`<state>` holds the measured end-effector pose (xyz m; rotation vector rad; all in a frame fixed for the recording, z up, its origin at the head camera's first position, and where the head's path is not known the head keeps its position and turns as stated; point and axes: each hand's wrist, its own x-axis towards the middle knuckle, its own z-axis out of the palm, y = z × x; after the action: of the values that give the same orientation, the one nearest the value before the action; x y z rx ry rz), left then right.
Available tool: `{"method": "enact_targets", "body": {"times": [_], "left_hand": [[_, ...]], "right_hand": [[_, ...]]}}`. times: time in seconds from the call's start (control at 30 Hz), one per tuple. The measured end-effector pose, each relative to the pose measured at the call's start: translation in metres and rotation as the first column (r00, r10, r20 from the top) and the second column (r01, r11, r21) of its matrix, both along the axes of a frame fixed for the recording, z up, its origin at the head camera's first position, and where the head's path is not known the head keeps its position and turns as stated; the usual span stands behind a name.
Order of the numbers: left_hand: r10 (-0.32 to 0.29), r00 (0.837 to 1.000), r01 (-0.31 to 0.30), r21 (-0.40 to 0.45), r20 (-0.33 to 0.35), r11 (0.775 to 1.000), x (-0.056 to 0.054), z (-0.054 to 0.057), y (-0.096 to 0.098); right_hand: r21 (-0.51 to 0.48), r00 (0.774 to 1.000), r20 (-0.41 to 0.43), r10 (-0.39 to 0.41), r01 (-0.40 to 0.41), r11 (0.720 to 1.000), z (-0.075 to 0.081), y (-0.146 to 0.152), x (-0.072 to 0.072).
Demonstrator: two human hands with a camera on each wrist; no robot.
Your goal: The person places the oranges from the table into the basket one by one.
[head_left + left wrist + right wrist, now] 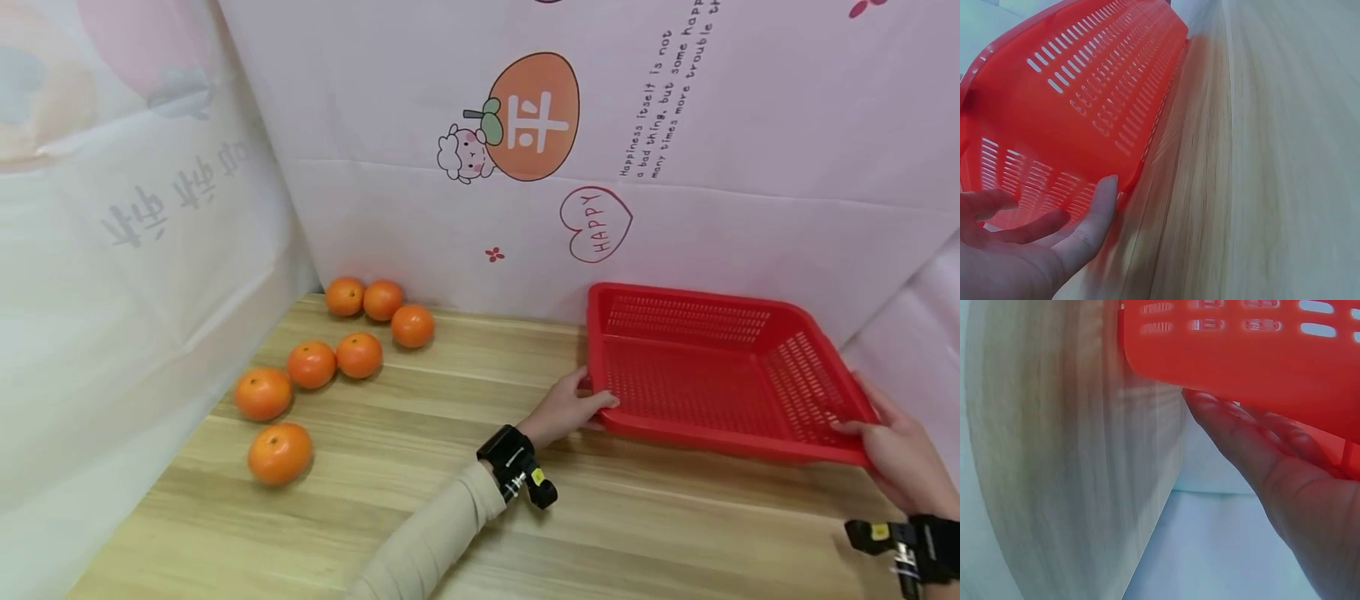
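Note:
A red plastic basket point(682, 375) with slotted walls is at the right of the table, near the back wall, with nothing inside. My left hand point(564, 408) grips its left front corner, thumb over the rim. At the right front corner my right hand point(903, 450) holds the rim, thumb on the inner side. In the right wrist view, the right-hand fingers point(1229, 428) reach along the underside of the basket point(1241, 369). The left wrist view shows the left-hand fingers point(1094, 215) against the outer wall. Whether the whole base is off the table cannot be told.
Several oranges point(279, 453) lie loose on the left of the wooden table point(420, 433), running from the back edge towards the front. A printed white sheet point(420, 225) stands upright behind the table, and another sheet point(150, 317) borders the left side.

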<state>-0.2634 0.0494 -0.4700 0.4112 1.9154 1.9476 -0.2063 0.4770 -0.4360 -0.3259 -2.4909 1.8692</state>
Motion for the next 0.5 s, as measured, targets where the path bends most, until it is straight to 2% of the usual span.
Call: {"method": "enact_targets", "body": {"times": [0.07,0.2,0.4,0.5], "left_hand": [[-0.006,1.000,0.006,0.000,-0.002,1.000,0.000,0.000,-0.005],[-0.007,1.000,0.007,-0.010,-0.008,1.000,-0.001,-0.001,-0.014],[0.002,1.000,-0.002,-0.014,-0.003,1.000,0.000,-0.003,-0.026],[-0.004,1.000,0.004,-0.012,-0.008,1.000,0.000,-0.003,-0.034]], "right_hand": [[-0.042,1.000,-0.029,0.002,-0.004,0.999,-0.001,-0.005,0.001],[0.073,0.999,-0.038,0.017,-0.014,0.997,-0.003,-0.014,0.000],[0.132,0.998,-0.042,0.045,-0.039,0.990,-0.007,-0.025,0.000],[0.257,0.999,-0.021,0.038,-0.032,0.966,-0.006,-0.034,0.001]]}}
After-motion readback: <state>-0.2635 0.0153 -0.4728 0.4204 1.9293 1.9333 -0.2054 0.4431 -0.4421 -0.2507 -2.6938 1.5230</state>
